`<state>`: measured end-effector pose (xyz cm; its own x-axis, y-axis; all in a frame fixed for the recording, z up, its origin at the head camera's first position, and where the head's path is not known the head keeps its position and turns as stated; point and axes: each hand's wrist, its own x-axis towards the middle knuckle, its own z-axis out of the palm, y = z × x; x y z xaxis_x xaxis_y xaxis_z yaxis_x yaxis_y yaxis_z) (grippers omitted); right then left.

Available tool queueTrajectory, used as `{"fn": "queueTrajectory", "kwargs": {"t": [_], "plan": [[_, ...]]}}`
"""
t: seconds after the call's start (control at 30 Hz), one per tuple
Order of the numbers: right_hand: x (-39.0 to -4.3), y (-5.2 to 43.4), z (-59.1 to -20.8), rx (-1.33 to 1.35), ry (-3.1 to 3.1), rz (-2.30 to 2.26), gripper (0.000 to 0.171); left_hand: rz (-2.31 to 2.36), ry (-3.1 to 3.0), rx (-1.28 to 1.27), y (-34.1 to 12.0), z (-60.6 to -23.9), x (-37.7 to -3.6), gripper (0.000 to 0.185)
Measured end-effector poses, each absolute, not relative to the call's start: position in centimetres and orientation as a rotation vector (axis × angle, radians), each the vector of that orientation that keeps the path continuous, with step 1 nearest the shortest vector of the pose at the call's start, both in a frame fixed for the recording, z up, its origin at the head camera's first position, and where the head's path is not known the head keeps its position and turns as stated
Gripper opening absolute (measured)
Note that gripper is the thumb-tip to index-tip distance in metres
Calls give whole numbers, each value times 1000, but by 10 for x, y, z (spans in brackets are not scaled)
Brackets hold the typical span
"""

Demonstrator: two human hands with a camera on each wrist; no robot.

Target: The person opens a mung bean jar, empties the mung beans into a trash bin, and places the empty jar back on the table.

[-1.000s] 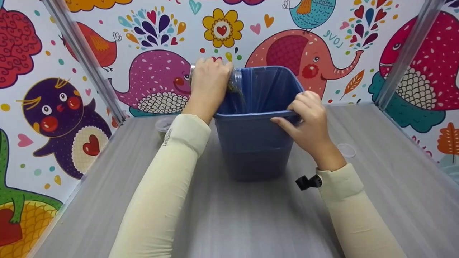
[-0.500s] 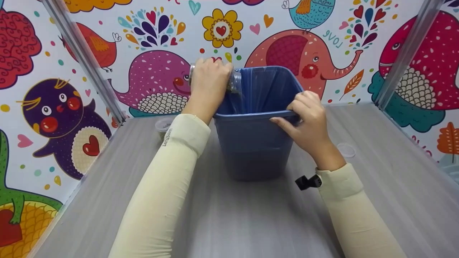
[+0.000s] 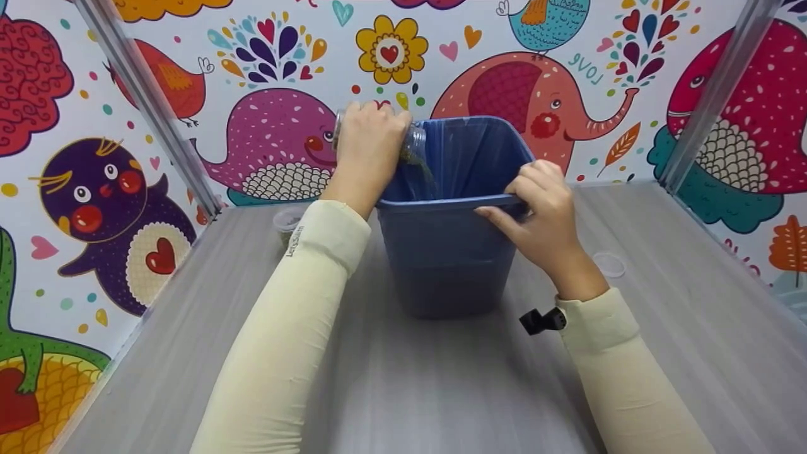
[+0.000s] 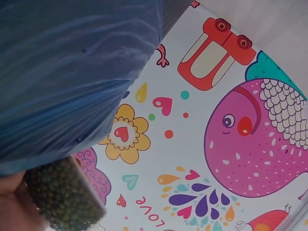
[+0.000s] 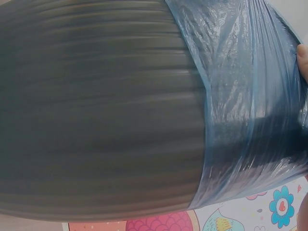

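From the head view, a square bin with tapering grey walls stands upright at the middle of the grey wood-grain table, lined with a thin blue plastic bag folded over its rim. The left hand is curled round a clear cylindrical jar, tipped on its side over the bin's rim at 10 o'clock, mouth pointing into the bag. A thin trickle of small green grains falls from the mouth. The right hand pinches the rim at the bin's 4 o'clock corner, thumb outside, fingers curled over the edge. A round clear lid lies flat on the table at 3 o'clock of the bin, well apart from it. A small clear cup sits at 9 o'clock, partly hidden behind the cream sleeve.

The left wrist view shows the crinkled, translucent blue bag filling the upper left, and the jar at 7 o'clock, packed with tiny round green beads, perhaps mung beans, though the picture is soft.

The right wrist view shows the bin's ribbed, matte grey wall blurred close up, with the glossy, wrinkled bag over it at 3 o'clock and a fingertip at the right edge.

Against half a second ago, the grain stream shows again at the jar mouth; both hands and the bin sit where they were.
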<state>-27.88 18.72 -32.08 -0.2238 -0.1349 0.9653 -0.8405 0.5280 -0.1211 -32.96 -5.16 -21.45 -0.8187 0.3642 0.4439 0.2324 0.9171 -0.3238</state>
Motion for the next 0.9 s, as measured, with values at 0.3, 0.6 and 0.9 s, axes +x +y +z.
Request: {"fn": "queueTrajectory", "kwargs": {"t": [0.3,0.6,0.9], "plan": [[-279,188,-321,831,-1695,817,58,376,-2544,-436,-51,-215,-329,42],[-279,188,-321,833,-1697,822,59,375,-2523,-455,-51,-215,-328,43],[-279,188,-322,825,-1703,821,59,379,-2507,-471,-52,-215,-328,42]]}}
